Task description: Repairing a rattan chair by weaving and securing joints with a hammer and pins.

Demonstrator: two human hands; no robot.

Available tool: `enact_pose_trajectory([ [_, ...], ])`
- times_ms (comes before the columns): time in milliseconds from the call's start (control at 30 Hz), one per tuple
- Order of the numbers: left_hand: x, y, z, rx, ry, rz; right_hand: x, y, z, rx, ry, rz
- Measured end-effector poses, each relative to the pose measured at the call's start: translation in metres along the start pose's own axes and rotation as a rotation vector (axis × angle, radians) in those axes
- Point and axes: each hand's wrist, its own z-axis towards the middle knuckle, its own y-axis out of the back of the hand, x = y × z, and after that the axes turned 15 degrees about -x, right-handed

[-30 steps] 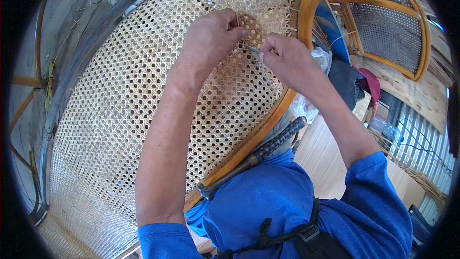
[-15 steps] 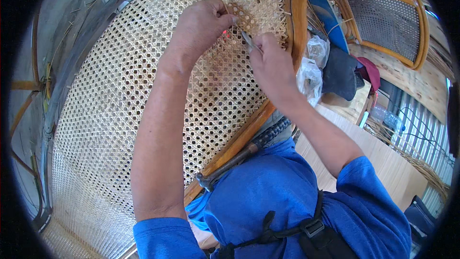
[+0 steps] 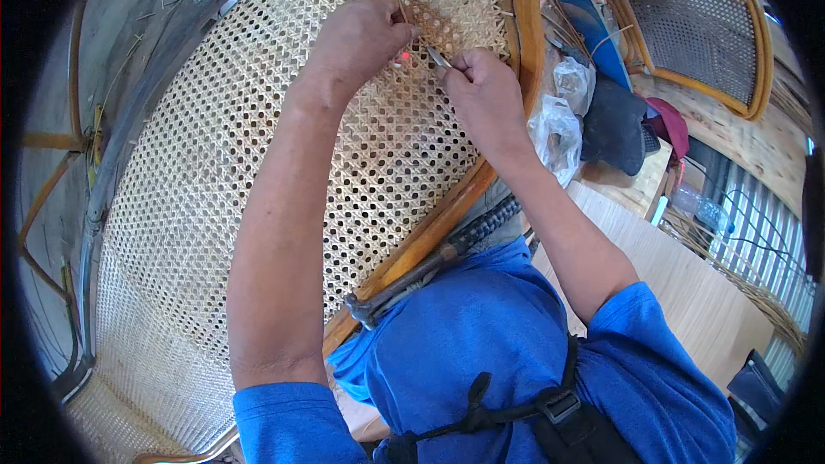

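Observation:
A large curved panel of woven cane (image 3: 284,172), pale and full of small holes, fills the left and middle of the view. My left hand (image 3: 365,39) rests near its upper part, thumb and finger pinched on what looks like a thin cane strand. Close to its right, my right hand (image 3: 490,99) grips a small pointed metal tool (image 3: 439,58). The tool's tip is at the weave, just below my left fingertips. Its handle is hidden inside my fist. A browner patch of weave (image 3: 430,21) lies beside my fingers.
A brown bent wooden frame (image 3: 412,249) edges the panel. Along it, by my lap, lies a hammer (image 3: 365,309). To the right are clear plastic bags (image 3: 557,133), a dark cushion-like thing (image 3: 612,129), a maroon cap (image 3: 669,125), a wooden board (image 3: 662,283) and another cane-backed frame (image 3: 679,30).
The whole view has shifted slightly. My right hand and the pointed tool have moved a little up and to the left, while my left hand keeps its pinch nearly in place.

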Motion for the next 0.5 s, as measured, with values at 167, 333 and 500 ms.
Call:
enact_pose_trajectory([
  [167,0.002,-0.004,0.001,-0.002,-0.034,0.075,-0.002,-0.001,-0.006,-0.056,0.007,0.084],
  [333,0.009,-0.007,0.0,-0.065,-0.047,-0.005,-0.014,-0.002,-0.009,-0.107,0.087,0.333],
  [500,0.002,-0.005,-0.002,-0.082,-0.031,0.046,-0.019,0.009,-0.008,-0.077,-0.054,0.478],
])
